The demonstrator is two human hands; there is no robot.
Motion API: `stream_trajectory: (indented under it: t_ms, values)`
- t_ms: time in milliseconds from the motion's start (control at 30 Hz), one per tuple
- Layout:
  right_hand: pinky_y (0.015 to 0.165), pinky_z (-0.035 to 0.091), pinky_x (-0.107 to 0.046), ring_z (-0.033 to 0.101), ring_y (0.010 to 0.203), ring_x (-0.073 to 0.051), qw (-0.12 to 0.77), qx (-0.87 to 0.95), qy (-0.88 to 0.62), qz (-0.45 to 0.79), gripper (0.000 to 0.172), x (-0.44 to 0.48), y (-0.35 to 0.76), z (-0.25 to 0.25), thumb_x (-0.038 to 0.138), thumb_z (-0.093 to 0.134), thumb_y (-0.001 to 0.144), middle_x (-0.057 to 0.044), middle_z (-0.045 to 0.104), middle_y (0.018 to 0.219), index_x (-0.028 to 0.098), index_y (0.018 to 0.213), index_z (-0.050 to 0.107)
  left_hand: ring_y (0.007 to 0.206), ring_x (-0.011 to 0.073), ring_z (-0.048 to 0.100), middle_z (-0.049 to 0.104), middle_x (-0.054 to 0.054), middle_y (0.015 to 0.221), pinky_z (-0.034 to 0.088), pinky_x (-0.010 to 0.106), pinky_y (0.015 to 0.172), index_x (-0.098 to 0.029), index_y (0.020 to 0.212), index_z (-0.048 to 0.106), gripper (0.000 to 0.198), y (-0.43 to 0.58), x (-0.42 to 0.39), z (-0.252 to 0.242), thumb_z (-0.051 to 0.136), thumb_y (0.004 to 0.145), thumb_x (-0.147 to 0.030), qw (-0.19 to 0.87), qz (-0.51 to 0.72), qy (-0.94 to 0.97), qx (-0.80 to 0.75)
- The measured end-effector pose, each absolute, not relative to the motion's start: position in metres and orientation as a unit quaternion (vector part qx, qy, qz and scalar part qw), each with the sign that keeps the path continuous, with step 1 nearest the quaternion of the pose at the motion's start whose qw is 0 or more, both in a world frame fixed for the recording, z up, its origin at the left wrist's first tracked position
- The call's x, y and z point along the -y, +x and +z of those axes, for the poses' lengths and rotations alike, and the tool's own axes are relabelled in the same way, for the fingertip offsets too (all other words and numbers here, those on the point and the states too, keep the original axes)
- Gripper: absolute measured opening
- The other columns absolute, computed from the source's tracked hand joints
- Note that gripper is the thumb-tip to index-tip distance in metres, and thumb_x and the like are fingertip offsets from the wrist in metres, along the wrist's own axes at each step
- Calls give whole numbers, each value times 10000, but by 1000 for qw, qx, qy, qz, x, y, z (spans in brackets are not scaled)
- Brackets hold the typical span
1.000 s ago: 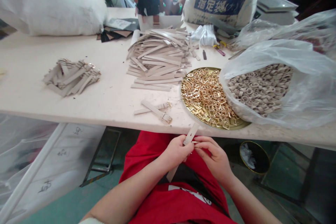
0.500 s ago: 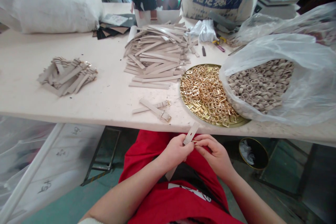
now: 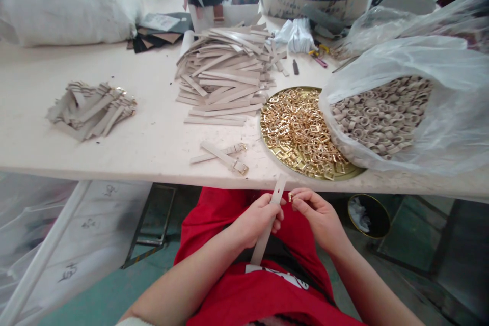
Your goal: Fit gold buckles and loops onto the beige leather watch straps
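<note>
A beige strap [image 3: 262, 244] with a small slot near its upper end is gripped in my left hand [image 3: 263, 216], over my lap at the table's front edge. Just right of it, my right hand [image 3: 316, 214] pinches a small gold buckle [image 3: 290, 197] between thumb and fingertips, apart from the strap. Ahead on the table, a round gold tray [image 3: 280, 160] carries a heap of gold buckles [image 3: 301, 127]. Two straps with buckles fitted [image 3: 223, 155] lie crossed to its left.
Loose beige straps [image 3: 225, 71] are piled mid-table. Buckled straps [image 3: 91, 109] form a heap at left. A plastic bag [image 3: 451, 112] of small beige loops [image 3: 382, 114] overlaps the tray. Large sacks stand behind. A bin [image 3: 369, 216] is below the table at right.
My right hand has drawn away from the strap to the right, and the buckle in its fingers now shows clearly. The left hand still holds the strap. The view has shifted slightly.
</note>
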State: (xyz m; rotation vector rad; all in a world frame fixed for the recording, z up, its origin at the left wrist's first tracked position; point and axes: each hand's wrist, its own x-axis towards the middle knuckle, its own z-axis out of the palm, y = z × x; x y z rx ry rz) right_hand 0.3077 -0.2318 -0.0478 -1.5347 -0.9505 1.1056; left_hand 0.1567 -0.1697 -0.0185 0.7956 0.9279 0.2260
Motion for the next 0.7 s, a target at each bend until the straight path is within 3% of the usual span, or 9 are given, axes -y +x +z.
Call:
stream_trajectory:
  t_ms: [267,700]
  values:
    - [828,373,-309,525,855,-179,502,331,-634,486,145,231,306,-54,345,631,744,-16,607,903,208,700,612,469,55,432,484,-29,668,330,193,454,-160,894,450,194,156,171,-16,453,702,-193,845,119,317,-415]
    - [657,380,-283,473,632,-131,517,271,-650,487,226,229,304,-52,396,661,699,-1,599,733,196,803,644,477,54,440,486,-24,675,342,194,466,-154,918,478,220,156,171,-15,473,707,-216,857,100,295,-411]
